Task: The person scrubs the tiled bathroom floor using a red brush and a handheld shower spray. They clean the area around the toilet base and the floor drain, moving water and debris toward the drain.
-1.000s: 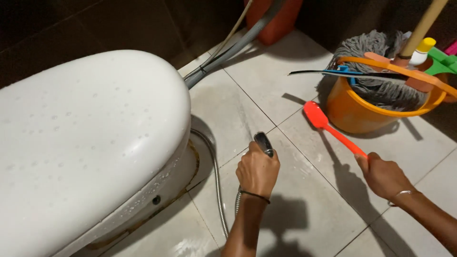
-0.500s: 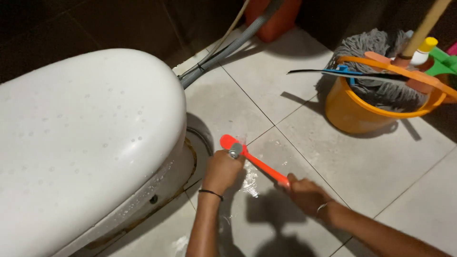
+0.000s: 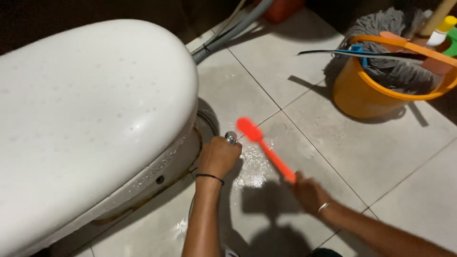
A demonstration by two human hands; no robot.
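Observation:
My left hand (image 3: 218,156) grips a hand-held spray nozzle (image 3: 231,137) with a metal tip, right beside the base of the white toilet (image 3: 90,109). Water splashes on the grey floor tile (image 3: 254,173) just in front of the nozzle. My right hand (image 3: 309,192) holds the handle of an orange brush (image 3: 262,145). The brush head is blurred and hovers over the wet tile, close to the nozzle. A black band circles my left wrist and a thin bracelet my right.
An orange bucket (image 3: 362,97) with a grey mop head (image 3: 395,47) and a wooden handle stands at the back right. Grey hoses (image 3: 223,35) run along the floor behind the toilet. A reddish container (image 3: 281,9) sits by the dark wall.
Both hands moved left toward the toilet base. The orange brush swung from near the bucket to the tile beside the nozzle, and water now splashes there.

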